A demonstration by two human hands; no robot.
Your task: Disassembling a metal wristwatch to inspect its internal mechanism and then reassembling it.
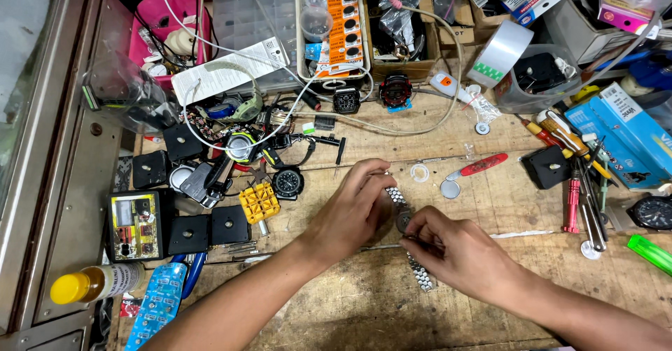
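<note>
Wristwatch (404, 219) with a metal link bracelet lies face-down near the middle of the wooden tabletop (364, 302), its band running from under your left fingers down past your right wrist. Your left hand (353, 211) is curled over the upper band and case edge, pinning it. Your right hand (458, 249) is pinched shut on what looks like a thin tool at the case back; the tip is hidden, so I can't tell what kind. Risk: the case is steadied by fingertips only, so a slip could score the back or jab your left fingers, which sit right beside the tip. Any small part popped loose would likely vanish into the clutter. The round silver disc (450, 188), white ring (420, 173) and red-handled opener (479, 165) lie just above. The yellow case holder (259, 202) sits unused to the left, near loose watches (288, 181).
</note>
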